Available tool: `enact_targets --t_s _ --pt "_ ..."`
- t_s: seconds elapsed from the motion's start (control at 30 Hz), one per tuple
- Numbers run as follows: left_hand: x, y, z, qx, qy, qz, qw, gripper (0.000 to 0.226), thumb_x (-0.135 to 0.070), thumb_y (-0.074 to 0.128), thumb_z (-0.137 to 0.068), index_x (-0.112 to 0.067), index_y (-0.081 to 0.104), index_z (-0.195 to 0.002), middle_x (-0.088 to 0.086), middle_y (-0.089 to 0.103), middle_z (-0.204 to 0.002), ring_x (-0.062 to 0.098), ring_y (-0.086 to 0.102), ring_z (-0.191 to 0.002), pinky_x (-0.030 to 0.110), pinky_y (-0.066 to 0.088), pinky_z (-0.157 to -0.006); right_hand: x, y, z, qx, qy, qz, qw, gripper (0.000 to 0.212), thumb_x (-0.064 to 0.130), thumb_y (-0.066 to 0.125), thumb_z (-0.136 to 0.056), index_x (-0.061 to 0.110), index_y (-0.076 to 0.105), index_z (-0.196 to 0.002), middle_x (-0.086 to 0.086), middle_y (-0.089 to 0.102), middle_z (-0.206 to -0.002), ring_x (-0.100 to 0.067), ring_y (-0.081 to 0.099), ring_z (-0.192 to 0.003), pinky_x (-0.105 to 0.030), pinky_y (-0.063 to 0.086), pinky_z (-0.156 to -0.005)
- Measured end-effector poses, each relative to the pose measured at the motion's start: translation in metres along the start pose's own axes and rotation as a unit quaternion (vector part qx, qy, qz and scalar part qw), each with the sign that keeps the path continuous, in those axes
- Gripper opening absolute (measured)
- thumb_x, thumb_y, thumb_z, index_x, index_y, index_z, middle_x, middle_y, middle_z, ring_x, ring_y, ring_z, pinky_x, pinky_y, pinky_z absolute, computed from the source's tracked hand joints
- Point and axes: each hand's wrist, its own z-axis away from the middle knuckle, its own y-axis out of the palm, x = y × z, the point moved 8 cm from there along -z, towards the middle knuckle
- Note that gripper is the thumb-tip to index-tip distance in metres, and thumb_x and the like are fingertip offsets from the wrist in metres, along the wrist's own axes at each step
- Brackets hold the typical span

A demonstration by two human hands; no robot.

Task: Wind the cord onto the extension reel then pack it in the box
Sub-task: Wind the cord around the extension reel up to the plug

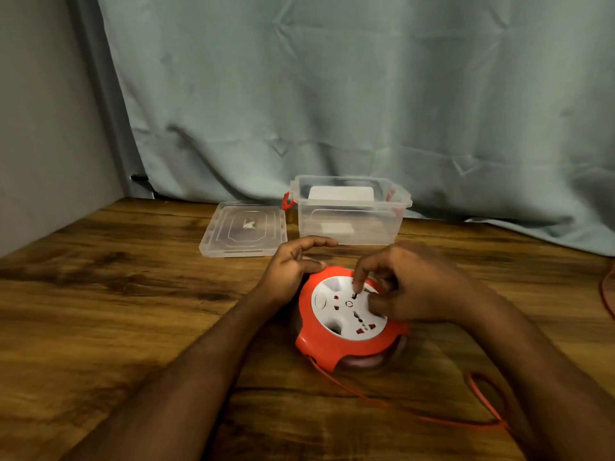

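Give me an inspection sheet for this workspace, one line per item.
Surface: wooden table.
Job's things: orange and white extension reel lying flat; clear box open behind it, clear lid lying beside it.
Clutter: nothing seen.
Grippers: left hand rests on the reel's rim, fingers relaxed; right hand pinches a small handle on the reel's face.
Cables: orange cord trails unwound from the reel, looping at right.
Surroundings: teal curtain behind; grey wall at left.

Dim, warm indoor light, soft overall focus, wide-angle bending at edges, faint shadows beneath both forearms.
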Motion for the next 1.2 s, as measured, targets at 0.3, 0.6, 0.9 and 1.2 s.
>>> enact_targets --t_s 0.3,0.6,0.9,1.2 --pt "-0.004 0.011 0.004 0.054 0.004 0.026 0.998 0.059 0.001 0.054 -0.085 -0.027 0.052 -0.137 0.049 0.059 -0.095 0.051 0.059 -0.080 0.058 0.047 -0.077 -0.009 0.015 0.001 0.092 -0.025 -0.099 0.990 0.061 0.023 0.077 -0.086 0.057 0.058 -0.132 0.025 0.053 -0.054 -0.001 0.049 -0.051 -0.024 0.035 -0.053" --pt "-0.002 0.014 0.004 0.074 -0.010 0.003 0.997 0.055 -0.001 0.058 -0.083 -0.032 0.060 -0.128 0.052 0.056 -0.095 0.072 0.051 -0.082 0.072 0.044 -0.076 -0.007 0.017 0.005 0.114 0.005 -0.115 0.987 0.059 0.040 0.087 -0.076 0.059 0.062 -0.126 0.035 0.066 -0.117 0.006 0.066 -0.094 -0.016 0.057 -0.064" --pt "0.002 0.003 0.001 0.021 -0.009 -0.010 1.000 0.056 0.006 0.057 -0.086 -0.020 0.054 -0.135 0.034 0.065 -0.084 0.036 0.062 -0.069 0.039 0.052 -0.067 -0.010 0.012 0.003 0.072 0.031 -0.027 0.997 0.064 0.065 0.085 -0.063 0.051 0.066 -0.123 0.025 0.060 -0.124 -0.002 0.058 -0.103 -0.025 0.056 -0.077" --pt "0.004 -0.005 0.000 -0.049 -0.009 0.003 0.999 0.082 0.010 0.060 -0.084 -0.030 0.033 -0.150 0.017 0.057 -0.059 0.024 0.055 -0.050 0.032 0.049 -0.055 0.002 0.004 0.000 0.001 0.022 0.045 0.999 0.052 0.079 0.077 -0.055 0.031 0.065 -0.073 0.017 0.053 -0.063 0.000 0.049 -0.061 -0.024 0.032 -0.053"
